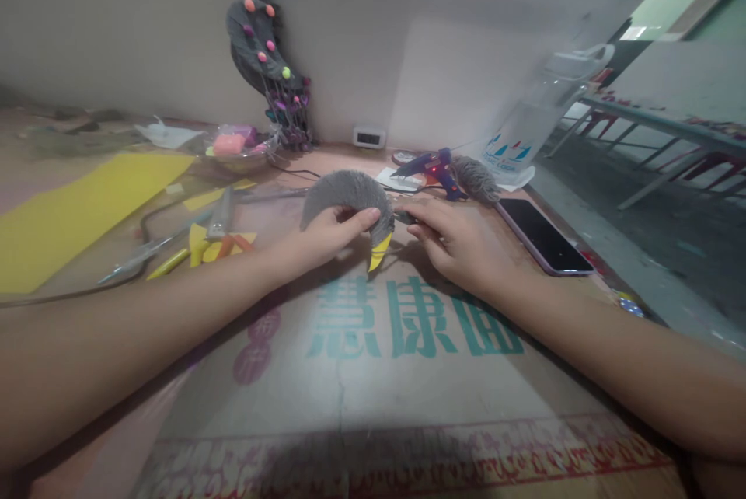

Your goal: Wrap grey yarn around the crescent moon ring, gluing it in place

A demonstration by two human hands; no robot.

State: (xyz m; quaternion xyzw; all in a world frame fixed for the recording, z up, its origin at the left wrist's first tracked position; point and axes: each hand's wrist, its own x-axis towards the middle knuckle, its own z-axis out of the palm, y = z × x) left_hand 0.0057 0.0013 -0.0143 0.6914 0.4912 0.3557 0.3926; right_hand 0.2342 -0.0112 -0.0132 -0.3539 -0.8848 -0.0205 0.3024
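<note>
My left hand [338, 231] grips a crescent [350, 192] wound in grey yarn, thumb on its front and the other fingers mostly hidden behind. A bare yellow tip [380, 252] sticks out at the crescent's lower right end. Just to the right, my right hand [440, 239] pinches a small dark grey piece of yarn [403, 216], partly covered by the fingers. A thin strand seems to run between this hand and the yellow tip. Both hands are raised slightly over a printed sheet [350, 398] covering the table.
A blue glue gun [434, 169], a grey yarn bundle [475, 176], a phone [545, 236] and a large bottle [518, 118] stand or lie right. Scissors [157, 246], a cutter [220, 213], yellow scraps [199, 244] and yellow sheet [87, 211] lie left. A decorated grey crescent [250, 44] hangs on the wall.
</note>
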